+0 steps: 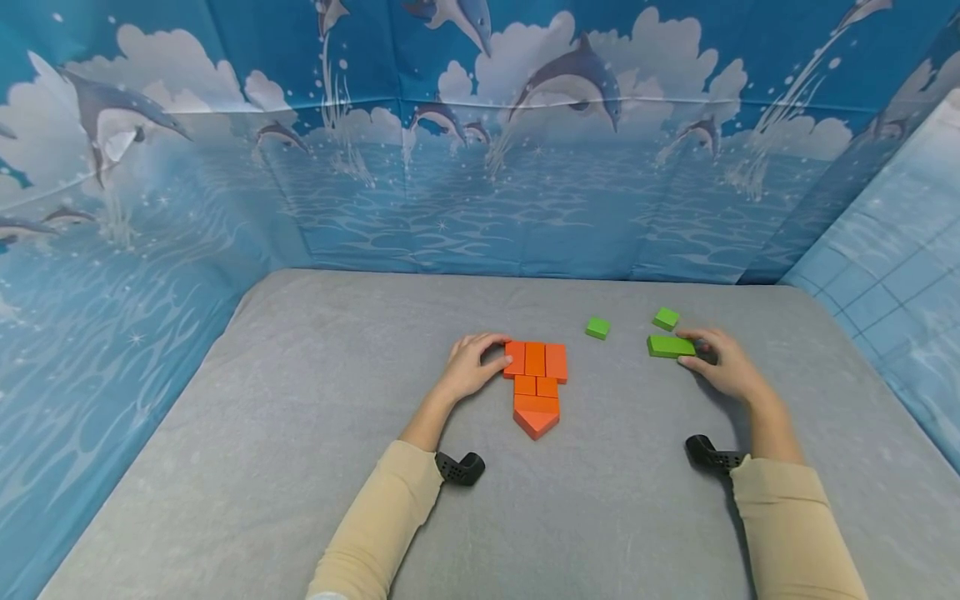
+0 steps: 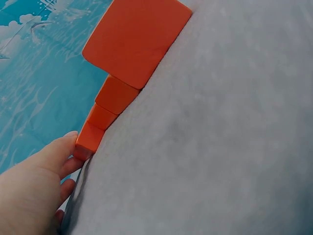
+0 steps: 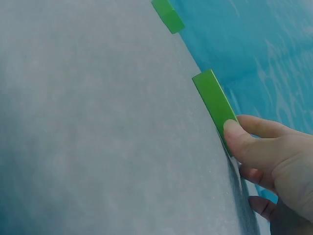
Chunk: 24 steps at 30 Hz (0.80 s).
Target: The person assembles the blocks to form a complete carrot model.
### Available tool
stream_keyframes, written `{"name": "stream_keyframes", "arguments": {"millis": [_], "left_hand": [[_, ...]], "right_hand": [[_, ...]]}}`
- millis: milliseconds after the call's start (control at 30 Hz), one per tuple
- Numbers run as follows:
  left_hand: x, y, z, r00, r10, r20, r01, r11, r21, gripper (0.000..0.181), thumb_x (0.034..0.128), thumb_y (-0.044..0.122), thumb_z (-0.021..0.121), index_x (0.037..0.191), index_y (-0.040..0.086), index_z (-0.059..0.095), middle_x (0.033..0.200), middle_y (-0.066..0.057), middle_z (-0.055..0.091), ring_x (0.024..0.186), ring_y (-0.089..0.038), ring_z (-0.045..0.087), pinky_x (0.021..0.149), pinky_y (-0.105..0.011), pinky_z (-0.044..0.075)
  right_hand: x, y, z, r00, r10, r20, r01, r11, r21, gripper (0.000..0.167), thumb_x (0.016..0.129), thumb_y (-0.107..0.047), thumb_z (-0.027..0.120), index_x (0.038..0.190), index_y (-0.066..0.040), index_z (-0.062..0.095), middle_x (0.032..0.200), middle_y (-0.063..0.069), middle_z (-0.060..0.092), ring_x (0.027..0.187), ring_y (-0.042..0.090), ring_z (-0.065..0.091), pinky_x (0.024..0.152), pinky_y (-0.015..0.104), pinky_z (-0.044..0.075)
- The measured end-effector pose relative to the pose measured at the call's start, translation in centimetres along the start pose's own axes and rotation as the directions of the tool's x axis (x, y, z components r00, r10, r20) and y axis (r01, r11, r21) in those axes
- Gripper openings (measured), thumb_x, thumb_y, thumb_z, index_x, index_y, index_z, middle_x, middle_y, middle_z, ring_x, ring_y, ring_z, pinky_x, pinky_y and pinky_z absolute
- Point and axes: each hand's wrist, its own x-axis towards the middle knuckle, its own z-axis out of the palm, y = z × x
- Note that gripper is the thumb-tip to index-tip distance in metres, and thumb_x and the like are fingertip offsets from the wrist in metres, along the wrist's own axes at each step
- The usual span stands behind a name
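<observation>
Long green block [image 1: 667,347], rt end btwn pinching R fingers [image 1: 703,334]; orange block [image 1: 517,353] btwn pinching L fingers [image 1: 483,340].

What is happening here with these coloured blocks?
A person's right hand pinches a long green rectangular block; on the grey cloth, one smaller green block lies beyond it, another to its left. The left hand pinches an orange rectangular block at the far left corner of an arrow-like arrangement of orange blocks.
</observation>
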Motion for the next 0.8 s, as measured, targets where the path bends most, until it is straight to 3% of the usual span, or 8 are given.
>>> {"name": "stream_keyframes", "arguments": {"millis": [300,500,633,800], "left_hand": [[0.0,0.0,0.1,1.0,-0.018,0.005,0.018,1.0,0.001,0.038,0.0901,0.033,0.057,0.125,0.016,0.056,0.13,-0.002,0.052,0.122,-0.024,0.041,0.106,-0.043,0.019],[0.0,0.0,0.1,1.0,-0.009,-0.001,0.009,1.0,0.007,0.038,0.0899,0.033,0.057,0.124,0.015,0.056,0.129,-0.003,0.053,0.121,-0.024,0.041,0.106,-0.043,0.02],[0.0,0.0,0.1,1.0,-0.008,-0.001,0.008,1.0,0.01,0.038,0.0899,0.032,0.057,0.124,0.015,0.056,0.129,-0.003,0.053,0.122,-0.024,0.041,0.106,-0.043,0.02],[0.0,0.0,0.1,1.0,-0.018,0.003,0.018,1.0,0.011,0.038,0.0901,0.033,0.057,0.124,0.016,0.056,0.13,-0.002,0.053,0.122,-0.024,0.04,0.106,-0.043,0.019]], "right_hand": [[-0.1,0.2,0.3,1.0,0.011,-0.026,-0.012,1.0,-0.02,0.033,0.088,-0.004,0.059,0.118,0.007,0.052,0.114,0.032,0.047,0.098,0.043,0.043,0.079,0.058,0.033],[0.1,-0.1,0.2,0.997,0.067,-0.025,-0.067,0.998,-0.015,0.032,0.089,-0.005,0.058,0.119,0.005,0.051,0.115,0.029,0.046,0.098,0.043,0.044,0.079,0.058,0.034],[0.7,-1.3,0.3,0.996,0.077,-0.037,-0.078,0.997,-0.022,0.034,0.09,-0.01,0.057,0.121,0.003,0.05,0.118,0.026,0.045,0.096,0.04,0.047,0.072,0.052,0.04],[2.4,-3.8,1.4,0.998,0.023,-0.058,-0.022,1.0,0.021,0.034,0.089,-0.009,0.058,0.12,0.004,0.052,0.117,0.026,0.047,0.095,0.038,0.049,0.069,0.047,0.042]]}}
